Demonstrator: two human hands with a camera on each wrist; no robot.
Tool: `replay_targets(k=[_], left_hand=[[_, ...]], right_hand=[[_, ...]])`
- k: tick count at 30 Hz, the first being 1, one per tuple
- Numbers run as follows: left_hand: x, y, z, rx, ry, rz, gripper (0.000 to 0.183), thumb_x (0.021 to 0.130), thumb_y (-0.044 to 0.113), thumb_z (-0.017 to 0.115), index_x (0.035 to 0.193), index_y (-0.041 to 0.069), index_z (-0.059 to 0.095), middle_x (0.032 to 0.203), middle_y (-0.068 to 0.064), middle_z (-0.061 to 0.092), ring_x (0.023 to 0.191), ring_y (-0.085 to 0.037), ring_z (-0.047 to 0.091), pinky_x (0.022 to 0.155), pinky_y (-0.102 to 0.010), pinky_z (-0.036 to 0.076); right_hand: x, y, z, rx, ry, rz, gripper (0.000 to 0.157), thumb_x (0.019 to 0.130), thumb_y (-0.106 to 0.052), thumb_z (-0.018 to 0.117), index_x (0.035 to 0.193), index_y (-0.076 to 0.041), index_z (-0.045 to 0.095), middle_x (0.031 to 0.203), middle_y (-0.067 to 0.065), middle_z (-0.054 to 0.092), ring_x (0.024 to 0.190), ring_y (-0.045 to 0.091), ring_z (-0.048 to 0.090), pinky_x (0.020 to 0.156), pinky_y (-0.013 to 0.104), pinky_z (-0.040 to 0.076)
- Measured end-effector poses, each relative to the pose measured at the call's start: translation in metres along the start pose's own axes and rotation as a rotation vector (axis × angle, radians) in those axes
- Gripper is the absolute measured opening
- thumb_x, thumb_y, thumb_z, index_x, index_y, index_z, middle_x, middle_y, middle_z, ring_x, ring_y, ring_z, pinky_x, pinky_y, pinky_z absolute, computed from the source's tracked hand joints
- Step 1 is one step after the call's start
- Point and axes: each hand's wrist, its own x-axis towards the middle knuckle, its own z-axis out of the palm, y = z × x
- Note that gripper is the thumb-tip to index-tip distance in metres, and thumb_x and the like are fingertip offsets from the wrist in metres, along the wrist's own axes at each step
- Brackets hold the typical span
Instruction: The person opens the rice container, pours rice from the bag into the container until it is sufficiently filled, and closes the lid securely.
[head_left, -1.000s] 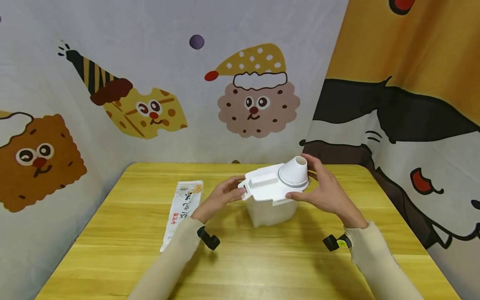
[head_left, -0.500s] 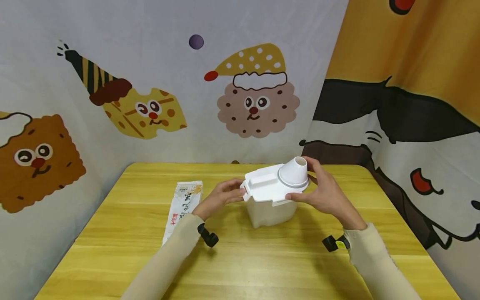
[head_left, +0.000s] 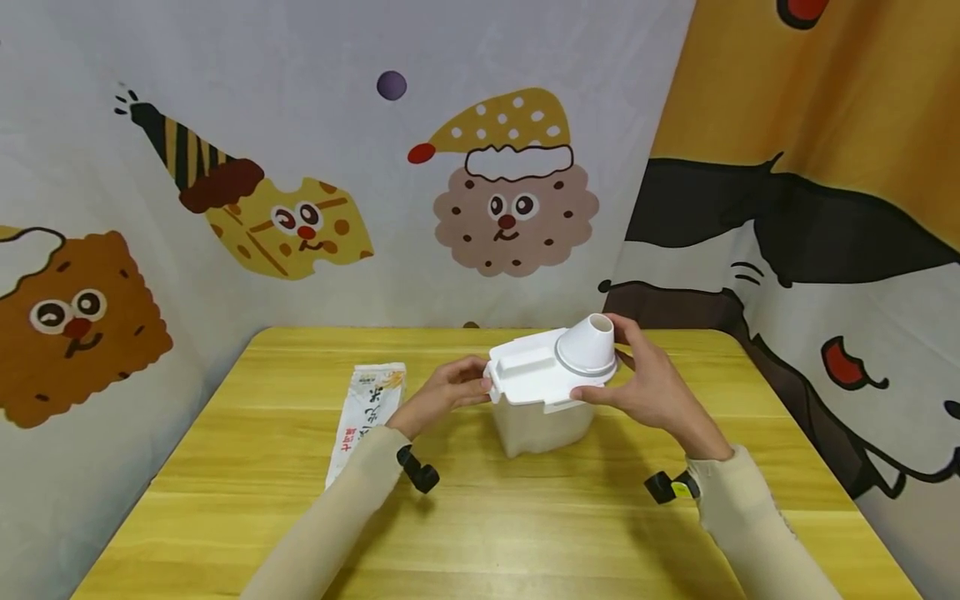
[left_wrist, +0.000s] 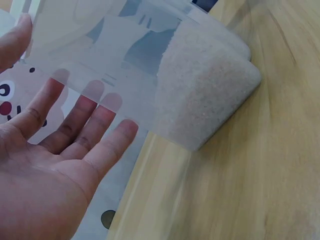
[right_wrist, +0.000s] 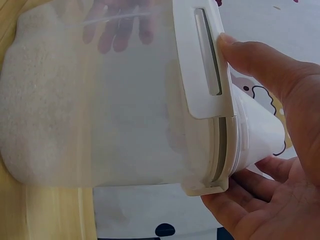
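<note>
A translucent rice container stands on the table, fitted with a white lid and a white cone-shaped cap at the lid's right end. Rice fills its lower part in the left wrist view. My left hand holds the lid's left end, thumb at the white latch, fingertips against the container wall. Around the lid's right end, my right hand grips with its thumb at the near edge. Its other fingers reach behind the cap, partly hidden; the right wrist view shows them under the lid rim.
A white printed packet lies left of the container, partly covered by the left sleeve. The wooden table meets a cartoon-printed curtain at the back and sides.
The latch at the lid's left end has swung down toward the container under my left thumb. My left forearm has shifted slightly; the right hand and container have stayed almost still.
</note>
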Motion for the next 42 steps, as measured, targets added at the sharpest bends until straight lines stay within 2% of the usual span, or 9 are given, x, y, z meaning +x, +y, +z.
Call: replay_targets(k=[7,10,13,19,26,33,37,42], left_hand=[[0.006,0.004,0.003,0.049,0.029,-0.009,0.036,0.1,0.014,0.067,0.132,0.002,0.058,0.122,-0.006,0.062,0.11,-0.015,0.064,0.108,-0.055,0.051],[0.008,0.007,0.005,0.061,0.05,-0.018,0.031,0.099,0.011,0.067,0.128,0.002,0.059,0.118,-0.006,0.063,0.107,-0.015,0.064,0.107,-0.057,0.051],[0.01,0.007,0.006,0.059,0.071,-0.037,0.028,0.099,0.008,0.067,0.125,0.001,0.06,0.115,-0.006,0.064,0.104,-0.015,0.065,0.107,-0.057,0.051],[0.012,0.006,0.006,0.067,0.097,-0.077,0.022,0.099,0.004,0.066,0.121,0.002,0.062,0.111,-0.005,0.063,0.102,-0.016,0.065,0.102,-0.047,0.057],[0.015,0.006,0.002,0.047,0.064,-0.085,0.023,0.098,0.006,0.067,0.121,0.004,0.062,0.111,-0.004,0.062,0.104,-0.015,0.065,0.11,-0.059,0.048],[0.013,0.009,-0.001,0.065,0.044,-0.098,0.038,0.099,0.011,0.068,0.134,0.0,0.058,0.123,-0.011,0.063,0.108,-0.017,0.066,0.11,-0.057,0.048],[0.01,0.011,-0.004,0.108,0.035,-0.089,0.043,0.099,0.014,0.07,0.138,0.001,0.058,0.129,-0.016,0.063,0.112,-0.024,0.066,0.109,-0.059,0.049],[0.005,0.019,-0.007,0.26,0.055,-0.054,0.044,0.096,0.021,0.074,0.138,0.012,0.063,0.133,-0.012,0.067,0.121,-0.026,0.065,0.106,-0.051,0.054]], right_hand=[[0.0,0.001,-0.001,-0.004,0.001,0.004,0.116,0.071,-0.044,0.094,0.16,-0.012,0.026,0.154,0.015,0.044,0.141,0.035,0.044,0.118,0.058,0.039],[0.001,0.002,-0.001,-0.006,0.003,0.006,0.116,0.071,-0.044,0.094,0.16,-0.012,0.026,0.154,0.015,0.045,0.141,0.035,0.044,0.118,0.058,0.039],[0.0,0.002,-0.001,-0.004,0.003,0.006,0.116,0.071,-0.045,0.094,0.16,-0.012,0.026,0.153,0.015,0.045,0.14,0.035,0.044,0.118,0.058,0.039],[0.0,0.003,0.0,0.001,0.003,0.006,0.116,0.071,-0.043,0.094,0.16,-0.012,0.026,0.153,0.015,0.045,0.14,0.035,0.044,0.118,0.059,0.038],[0.003,0.005,-0.001,-0.001,0.005,0.003,0.115,0.071,-0.043,0.094,0.159,-0.013,0.026,0.152,0.015,0.046,0.14,0.035,0.044,0.118,0.058,0.038],[0.005,0.01,-0.001,-0.017,-0.001,-0.007,0.115,0.073,-0.044,0.093,0.16,-0.012,0.025,0.154,0.015,0.045,0.141,0.036,0.044,0.118,0.058,0.039],[0.005,0.014,-0.004,-0.032,-0.021,-0.034,0.109,0.078,-0.041,0.09,0.161,-0.013,0.025,0.157,0.015,0.042,0.144,0.037,0.042,0.116,0.059,0.041],[0.003,0.02,-0.011,-0.04,-0.042,-0.06,0.097,0.086,-0.037,0.085,0.161,-0.019,0.026,0.16,0.014,0.04,0.146,0.039,0.039,0.115,0.061,0.042]])
